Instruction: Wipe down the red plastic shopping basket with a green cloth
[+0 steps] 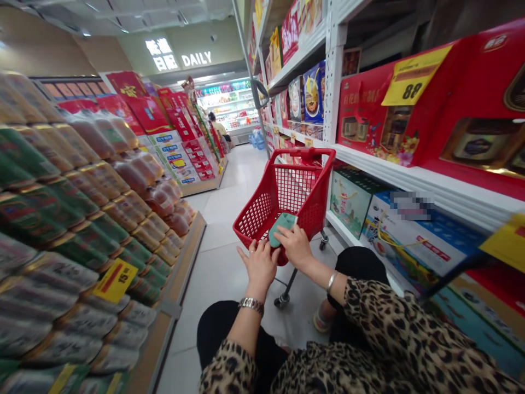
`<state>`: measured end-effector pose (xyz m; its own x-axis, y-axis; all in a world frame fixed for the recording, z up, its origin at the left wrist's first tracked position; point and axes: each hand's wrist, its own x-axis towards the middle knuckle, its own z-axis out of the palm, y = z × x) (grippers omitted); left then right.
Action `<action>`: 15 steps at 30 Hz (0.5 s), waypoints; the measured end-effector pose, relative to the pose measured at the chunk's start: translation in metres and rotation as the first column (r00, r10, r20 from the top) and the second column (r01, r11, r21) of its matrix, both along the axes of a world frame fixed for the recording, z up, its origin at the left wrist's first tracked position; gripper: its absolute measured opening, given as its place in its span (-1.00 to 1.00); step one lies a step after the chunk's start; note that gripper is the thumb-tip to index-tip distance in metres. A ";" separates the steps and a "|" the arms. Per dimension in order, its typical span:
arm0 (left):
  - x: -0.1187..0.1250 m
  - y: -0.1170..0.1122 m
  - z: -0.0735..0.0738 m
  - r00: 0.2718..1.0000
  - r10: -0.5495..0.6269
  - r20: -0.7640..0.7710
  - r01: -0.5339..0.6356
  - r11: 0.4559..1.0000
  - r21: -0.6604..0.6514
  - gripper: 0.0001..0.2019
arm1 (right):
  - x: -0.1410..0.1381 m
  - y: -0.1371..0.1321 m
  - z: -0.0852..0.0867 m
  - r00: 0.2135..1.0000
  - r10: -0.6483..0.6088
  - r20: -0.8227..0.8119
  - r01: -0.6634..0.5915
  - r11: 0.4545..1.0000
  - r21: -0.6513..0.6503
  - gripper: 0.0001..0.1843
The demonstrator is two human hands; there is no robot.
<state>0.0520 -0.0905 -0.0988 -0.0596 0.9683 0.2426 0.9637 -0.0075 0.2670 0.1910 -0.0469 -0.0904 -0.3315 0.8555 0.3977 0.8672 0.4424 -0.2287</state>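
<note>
L hand point(261, 265): fingers spread at cart point(316, 201), grip unclear
R hand point(296, 246): part-closed on cloth point(279, 231)
Cloth: best kept flat, w/ cart steady

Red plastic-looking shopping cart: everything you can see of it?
The red, plastic-looking shopping cart has latticed walls and a crossbar handle at its far end. It stands upright on grey legs with dark wheels, on pale floor tiles beside white shelving. The left hand is at its near rim; there the right hand holds a flat green cloth-like piece.
</note>
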 end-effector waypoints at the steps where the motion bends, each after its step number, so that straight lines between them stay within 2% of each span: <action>1: 0.004 0.000 0.000 1.000 -0.006 -0.006 0.006 1.000 0.006 -0.63 | 0.003 -0.004 -0.003 1.000 0.020 0.000 -0.020 1.000 0.013 -0.62; 5: 0.006 -0.001 0.000 1.000 0.000 -0.029 0.000 1.000 0.022 -0.66 | 0.027 0.004 -0.001 0.999 0.035 0.032 -0.037 0.998 0.052 -0.56; 8: -0.005 -0.001 0.003 0.999 0.021 -0.041 -0.020 0.999 0.027 -0.68 | 0.049 0.024 0.009 0.997 -0.042 0.062 0.038 0.997 0.069 -0.52; 12: -0.035 -0.002 0.003 0.997 0.055 -0.046 -0.054 0.998 0.021 -0.66 | 0.076 0.053 0.029 0.986 -0.145 0.082 0.137 0.986 0.095 -0.47; 15: -0.070 0.001 -0.006 0.989 0.102 -0.103 -0.099 0.994 0.035 -0.57 | 0.090 0.068 0.045 0.977 -0.193 0.094 0.182 0.976 0.122 -0.47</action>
